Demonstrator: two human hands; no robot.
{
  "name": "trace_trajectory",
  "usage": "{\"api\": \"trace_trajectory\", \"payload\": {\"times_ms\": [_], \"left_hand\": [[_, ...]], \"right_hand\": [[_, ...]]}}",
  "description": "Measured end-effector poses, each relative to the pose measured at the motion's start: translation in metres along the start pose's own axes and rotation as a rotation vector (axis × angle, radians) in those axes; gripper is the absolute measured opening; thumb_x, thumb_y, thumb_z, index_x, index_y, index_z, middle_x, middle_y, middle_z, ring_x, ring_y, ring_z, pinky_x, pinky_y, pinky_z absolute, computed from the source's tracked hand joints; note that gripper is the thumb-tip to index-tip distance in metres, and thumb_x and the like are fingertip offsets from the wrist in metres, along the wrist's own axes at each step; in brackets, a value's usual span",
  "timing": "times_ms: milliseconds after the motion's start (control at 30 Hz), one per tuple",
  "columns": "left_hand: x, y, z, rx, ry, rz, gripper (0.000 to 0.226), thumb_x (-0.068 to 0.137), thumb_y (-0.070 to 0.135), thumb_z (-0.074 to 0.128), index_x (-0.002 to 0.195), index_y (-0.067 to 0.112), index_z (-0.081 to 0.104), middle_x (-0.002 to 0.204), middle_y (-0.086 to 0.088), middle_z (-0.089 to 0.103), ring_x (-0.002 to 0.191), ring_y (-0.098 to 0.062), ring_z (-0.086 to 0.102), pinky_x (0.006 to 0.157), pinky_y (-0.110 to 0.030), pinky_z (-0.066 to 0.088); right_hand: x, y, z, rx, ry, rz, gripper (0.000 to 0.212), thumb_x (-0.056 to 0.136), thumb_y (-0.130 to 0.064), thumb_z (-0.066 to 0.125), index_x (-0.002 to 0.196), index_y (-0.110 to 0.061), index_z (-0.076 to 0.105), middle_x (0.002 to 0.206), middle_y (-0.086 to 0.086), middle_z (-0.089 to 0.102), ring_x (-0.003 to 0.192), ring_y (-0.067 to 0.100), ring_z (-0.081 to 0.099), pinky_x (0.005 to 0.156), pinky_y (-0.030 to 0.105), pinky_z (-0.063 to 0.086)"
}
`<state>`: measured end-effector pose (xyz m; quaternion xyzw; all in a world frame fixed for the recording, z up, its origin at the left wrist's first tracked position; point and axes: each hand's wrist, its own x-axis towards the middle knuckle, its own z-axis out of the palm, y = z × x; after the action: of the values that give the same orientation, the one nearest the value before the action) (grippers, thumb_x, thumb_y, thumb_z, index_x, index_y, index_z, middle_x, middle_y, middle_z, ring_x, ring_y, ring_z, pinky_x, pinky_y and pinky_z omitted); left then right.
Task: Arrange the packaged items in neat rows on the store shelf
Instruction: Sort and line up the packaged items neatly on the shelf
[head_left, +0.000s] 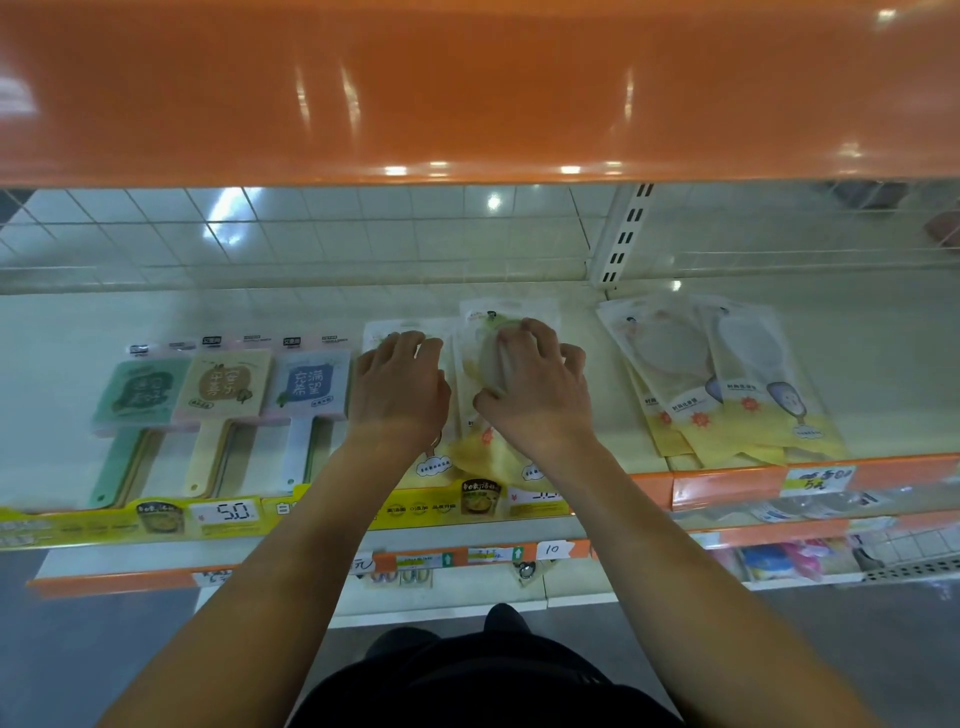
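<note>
While two clear-and-yellow plastic packets (480, 364) lie side by side at the middle of the pale store shelf (156, 317), a person's right hand (535, 384) presses curled fingers onto the nearer-right packet and the left hand (400, 384) rests with fingers bent on its neighbour; whether either truly grips is unclear. Slick film could slide under that pressure, skewing the row or nudging a packet over the orange shelf edge (727, 488). Fanned matching packets (727, 384) lie unsorted to the right; three pastel handled boards in wrappers (223, 395) line up left.
</note>
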<state>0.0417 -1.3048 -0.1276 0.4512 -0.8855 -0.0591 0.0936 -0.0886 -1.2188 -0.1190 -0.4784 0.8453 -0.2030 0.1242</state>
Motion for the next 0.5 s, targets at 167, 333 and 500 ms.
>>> {"api": "trace_trajectory", "payload": {"times_ms": [167,333,500], "left_hand": [[-0.003,-0.010,-0.003,0.008,0.014,-0.039,0.039,0.095,0.025,0.046,0.133,0.017,0.049,0.140,-0.003,0.046,0.132,-0.023,0.038,0.103,-0.038,0.029],[-0.008,-0.032,-0.006,-0.001,0.030,-0.098,0.038,0.094,0.023,0.048,0.131,0.016,0.051,0.138,-0.005,0.048,0.129,-0.025,0.042,0.101,-0.040,0.032],[-0.013,-0.057,-0.013,-0.017,0.050,-0.142,0.037,0.092,0.022,0.047,0.128,0.017,0.053,0.135,-0.005,0.050,0.126,-0.026,0.045,0.100,-0.041,0.033]], "right_hand": [[0.001,-0.012,0.002,0.024,-0.002,-0.009,0.061,0.076,-0.038,0.064,0.132,-0.027,0.040,0.145,-0.007,0.027,0.128,0.040,0.026,0.099,0.042,0.040],[0.004,-0.031,0.012,0.016,-0.011,-0.034,0.060,0.076,-0.039,0.064,0.130,-0.025,0.042,0.145,-0.004,0.028,0.126,0.041,0.029,0.102,0.041,0.037],[0.009,-0.057,0.029,-0.008,-0.028,-0.067,0.059,0.075,-0.042,0.064,0.127,-0.022,0.043,0.144,0.001,0.026,0.123,0.041,0.034,0.100,0.045,0.034]]}}
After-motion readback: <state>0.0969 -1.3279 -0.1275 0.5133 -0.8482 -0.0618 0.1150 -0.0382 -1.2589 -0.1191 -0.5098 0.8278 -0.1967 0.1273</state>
